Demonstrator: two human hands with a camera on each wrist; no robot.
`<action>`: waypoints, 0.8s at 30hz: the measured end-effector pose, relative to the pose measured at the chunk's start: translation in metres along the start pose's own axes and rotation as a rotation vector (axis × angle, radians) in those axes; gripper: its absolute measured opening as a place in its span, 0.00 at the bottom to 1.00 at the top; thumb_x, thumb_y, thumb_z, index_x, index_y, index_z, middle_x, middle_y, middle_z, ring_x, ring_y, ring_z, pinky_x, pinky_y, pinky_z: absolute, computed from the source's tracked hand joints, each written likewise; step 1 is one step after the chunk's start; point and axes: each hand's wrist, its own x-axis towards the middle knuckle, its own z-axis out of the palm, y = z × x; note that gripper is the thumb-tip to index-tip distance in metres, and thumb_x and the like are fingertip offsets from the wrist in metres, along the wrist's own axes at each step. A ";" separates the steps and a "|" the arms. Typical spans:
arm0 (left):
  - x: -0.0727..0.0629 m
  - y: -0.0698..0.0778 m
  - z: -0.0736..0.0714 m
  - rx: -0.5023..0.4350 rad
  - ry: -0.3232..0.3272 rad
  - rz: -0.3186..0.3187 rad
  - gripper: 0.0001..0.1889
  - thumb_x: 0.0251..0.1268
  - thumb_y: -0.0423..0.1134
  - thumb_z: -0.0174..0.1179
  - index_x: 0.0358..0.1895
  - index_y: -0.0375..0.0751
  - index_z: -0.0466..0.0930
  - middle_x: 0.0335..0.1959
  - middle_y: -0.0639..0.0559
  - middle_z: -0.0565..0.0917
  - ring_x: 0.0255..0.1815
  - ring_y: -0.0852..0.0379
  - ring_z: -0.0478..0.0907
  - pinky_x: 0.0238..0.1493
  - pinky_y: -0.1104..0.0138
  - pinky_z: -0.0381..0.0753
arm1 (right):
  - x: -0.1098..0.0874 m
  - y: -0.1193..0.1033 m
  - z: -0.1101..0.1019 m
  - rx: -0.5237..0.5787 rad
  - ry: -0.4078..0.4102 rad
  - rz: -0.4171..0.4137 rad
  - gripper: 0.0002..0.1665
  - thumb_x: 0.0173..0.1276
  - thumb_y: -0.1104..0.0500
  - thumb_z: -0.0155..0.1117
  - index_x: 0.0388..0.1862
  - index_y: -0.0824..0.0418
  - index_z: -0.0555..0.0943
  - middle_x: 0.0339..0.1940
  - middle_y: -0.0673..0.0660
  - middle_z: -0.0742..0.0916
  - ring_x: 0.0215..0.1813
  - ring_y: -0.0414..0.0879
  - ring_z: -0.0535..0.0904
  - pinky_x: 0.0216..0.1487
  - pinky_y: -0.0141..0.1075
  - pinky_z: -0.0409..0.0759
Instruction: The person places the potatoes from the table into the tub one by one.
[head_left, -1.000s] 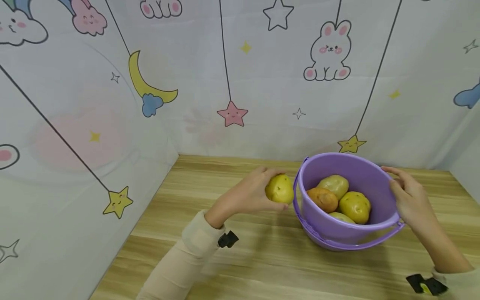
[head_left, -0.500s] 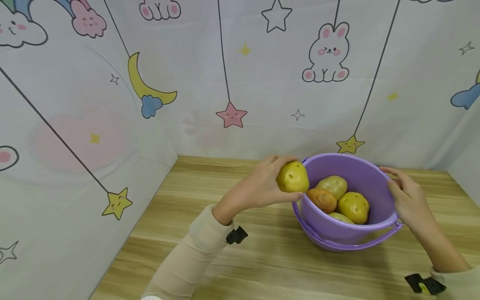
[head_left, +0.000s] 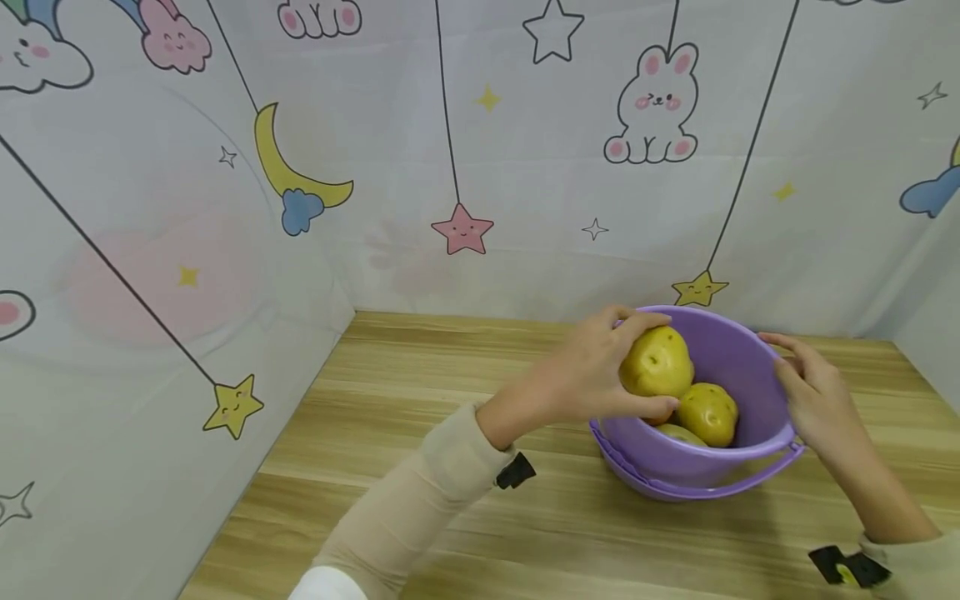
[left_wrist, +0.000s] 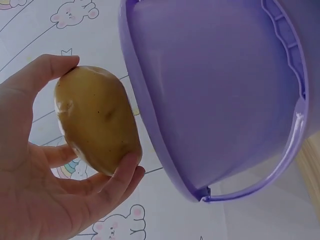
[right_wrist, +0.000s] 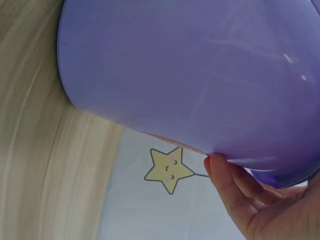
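My left hand holds a yellow potato over the mouth of a purple bucket, just inside its left rim. In the left wrist view, thumb and fingers curl round the potato, which appears clear of the bucket wall. On the bucket's right side, my right hand grips the rim. Its fingers touch the purple wall in the right wrist view. Inside the bucket lie another yellow potato and a paler one; the held potato and left hand hide other contents.
The bucket stands on a wood-grain table, its purple handle hanging down in front. A white cloth backdrop with printed stars and a rabbit rises behind and at the left. Black wrist mounts sit at the sleeves.
My left hand has carried the yellow potato rightwards from beside the bucket, over the left rim, to above its opening. It now covers potatoes seen before. The right hand and bucket stay nearly still.
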 end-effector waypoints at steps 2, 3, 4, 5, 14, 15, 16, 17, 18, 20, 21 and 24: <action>0.005 0.004 0.005 0.017 -0.012 0.033 0.45 0.56 0.60 0.70 0.74 0.46 0.63 0.63 0.42 0.70 0.57 0.56 0.69 0.48 0.75 0.71 | 0.000 0.000 0.000 0.005 0.005 -0.001 0.25 0.79 0.62 0.41 0.68 0.74 0.68 0.34 0.68 0.84 0.27 0.34 0.76 0.24 0.30 0.74; 0.007 0.005 0.007 0.018 -0.016 0.044 0.45 0.56 0.59 0.70 0.74 0.46 0.63 0.64 0.42 0.69 0.57 0.57 0.68 0.48 0.75 0.71 | 0.000 0.000 0.000 0.007 0.006 -0.002 0.24 0.79 0.62 0.41 0.68 0.74 0.68 0.33 0.66 0.84 0.27 0.34 0.76 0.24 0.30 0.75; 0.009 0.006 0.010 0.025 -0.019 0.051 0.45 0.55 0.60 0.70 0.74 0.46 0.63 0.64 0.42 0.69 0.59 0.57 0.68 0.49 0.76 0.70 | 0.000 0.001 0.000 0.010 0.008 -0.004 0.24 0.79 0.62 0.41 0.68 0.74 0.68 0.32 0.63 0.84 0.27 0.34 0.76 0.24 0.30 0.75; 0.010 0.007 0.012 0.032 -0.025 0.051 0.45 0.55 0.60 0.70 0.74 0.46 0.63 0.64 0.42 0.69 0.61 0.57 0.67 0.50 0.75 0.70 | 0.000 0.001 0.000 0.012 0.011 -0.005 0.24 0.79 0.62 0.41 0.67 0.74 0.68 0.31 0.61 0.84 0.26 0.34 0.76 0.24 0.30 0.74; 0.017 0.015 0.027 0.089 -0.079 0.046 0.46 0.55 0.64 0.68 0.74 0.49 0.62 0.67 0.45 0.67 0.60 0.57 0.67 0.53 0.72 0.69 | -0.001 0.002 0.001 0.006 0.007 -0.001 0.24 0.79 0.62 0.41 0.68 0.73 0.68 0.32 0.64 0.83 0.26 0.35 0.76 0.24 0.30 0.74; 0.017 0.015 0.028 0.098 -0.085 0.050 0.46 0.55 0.64 0.68 0.75 0.49 0.62 0.67 0.45 0.67 0.59 0.57 0.68 0.53 0.72 0.69 | -0.001 0.002 0.001 0.007 0.006 -0.001 0.24 0.79 0.62 0.41 0.68 0.73 0.68 0.32 0.65 0.83 0.26 0.35 0.76 0.24 0.30 0.74; 0.018 0.016 0.030 0.108 -0.091 0.053 0.46 0.56 0.64 0.68 0.75 0.49 0.62 0.67 0.45 0.67 0.58 0.58 0.68 0.53 0.72 0.69 | -0.001 0.002 0.001 0.009 0.003 0.000 0.24 0.79 0.62 0.41 0.68 0.73 0.68 0.32 0.64 0.83 0.26 0.35 0.76 0.24 0.31 0.74; 0.019 0.016 0.030 0.118 -0.101 0.056 0.46 0.56 0.65 0.67 0.75 0.49 0.62 0.67 0.45 0.67 0.58 0.58 0.69 0.53 0.73 0.68 | -0.001 0.002 0.001 0.012 0.001 0.001 0.24 0.79 0.62 0.41 0.68 0.73 0.68 0.31 0.63 0.83 0.26 0.35 0.76 0.23 0.31 0.75; 0.020 0.017 0.031 0.129 -0.107 0.059 0.46 0.56 0.65 0.67 0.75 0.50 0.62 0.67 0.45 0.68 0.57 0.58 0.69 0.54 0.73 0.68 | -0.001 0.002 0.001 0.017 -0.001 0.001 0.24 0.79 0.62 0.41 0.68 0.73 0.68 0.31 0.62 0.83 0.26 0.36 0.76 0.23 0.31 0.75; 0.021 0.017 0.033 0.155 -0.116 0.062 0.45 0.56 0.65 0.66 0.75 0.50 0.62 0.66 0.46 0.68 0.56 0.59 0.70 0.53 0.73 0.69 | -0.001 0.002 0.001 0.019 0.000 -0.001 0.24 0.79 0.62 0.41 0.68 0.74 0.68 0.30 0.58 0.84 0.25 0.36 0.77 0.23 0.31 0.75; 0.022 0.018 0.034 0.169 -0.123 0.057 0.45 0.57 0.66 0.65 0.75 0.51 0.62 0.66 0.46 0.68 0.56 0.59 0.70 0.53 0.73 0.69 | -0.001 0.001 0.000 0.019 0.002 -0.002 0.24 0.79 0.62 0.41 0.68 0.74 0.68 0.29 0.57 0.84 0.25 0.36 0.77 0.23 0.31 0.75; 0.023 0.018 0.037 0.194 -0.134 0.050 0.43 0.58 0.66 0.63 0.74 0.53 0.63 0.66 0.49 0.70 0.55 0.59 0.70 0.51 0.73 0.69 | 0.000 0.001 0.000 0.011 0.009 -0.007 0.24 0.79 0.62 0.41 0.67 0.74 0.68 0.28 0.57 0.84 0.24 0.36 0.76 0.22 0.31 0.74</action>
